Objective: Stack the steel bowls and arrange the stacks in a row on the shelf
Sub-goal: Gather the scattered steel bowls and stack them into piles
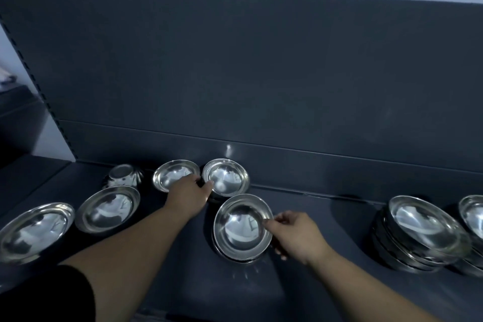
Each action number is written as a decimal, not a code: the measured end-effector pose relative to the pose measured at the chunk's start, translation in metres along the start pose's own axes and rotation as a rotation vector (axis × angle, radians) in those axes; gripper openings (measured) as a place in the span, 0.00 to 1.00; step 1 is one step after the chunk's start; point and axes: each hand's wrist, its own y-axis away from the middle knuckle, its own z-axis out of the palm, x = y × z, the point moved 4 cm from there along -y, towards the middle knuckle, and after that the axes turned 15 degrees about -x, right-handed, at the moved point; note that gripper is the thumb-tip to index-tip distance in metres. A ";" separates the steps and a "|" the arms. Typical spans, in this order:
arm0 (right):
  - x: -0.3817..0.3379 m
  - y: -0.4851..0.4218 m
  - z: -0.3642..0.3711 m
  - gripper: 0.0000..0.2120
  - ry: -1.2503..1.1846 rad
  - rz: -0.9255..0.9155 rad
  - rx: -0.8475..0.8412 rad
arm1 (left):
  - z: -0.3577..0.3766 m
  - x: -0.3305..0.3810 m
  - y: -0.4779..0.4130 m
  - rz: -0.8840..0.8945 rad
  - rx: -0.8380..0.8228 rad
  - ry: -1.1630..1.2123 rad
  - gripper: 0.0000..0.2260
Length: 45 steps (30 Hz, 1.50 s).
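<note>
Steel bowls lie on a dark shelf (300,282). My right hand (295,235) pinches the right rim of a short stack of bowls (241,227) in the middle. My left hand (189,195) reaches to the back and grips the left rim of a bowl (227,176) by the back panel. Just left of that hand sits another upright bowl (170,174). At the right stands a tall stack of bowls (420,232), with a second stack (474,217) cut off by the frame edge.
On the left are two large upright bowls (108,208) (35,229) and one bowl turned upside down (124,175). The shelf's dark back panel (261,86) rises behind everything. A slotted upright post (39,86) borders the shelf at the left.
</note>
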 end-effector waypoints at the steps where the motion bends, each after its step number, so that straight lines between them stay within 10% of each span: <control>1: 0.001 -0.001 0.001 0.08 0.012 -0.002 0.008 | 0.002 0.001 -0.002 0.009 0.002 -0.002 0.18; 20: 0.012 0.006 -0.001 0.18 -0.087 0.064 0.020 | -0.024 0.005 0.030 0.112 0.054 0.543 0.07; 26: 0.014 0.003 0.003 0.17 -0.275 0.059 -0.053 | -0.018 0.003 0.071 0.125 -0.149 0.513 0.06; 45: -0.014 -0.017 0.055 0.14 -0.265 0.042 -0.342 | -0.022 -0.054 0.100 -0.020 0.007 0.332 0.07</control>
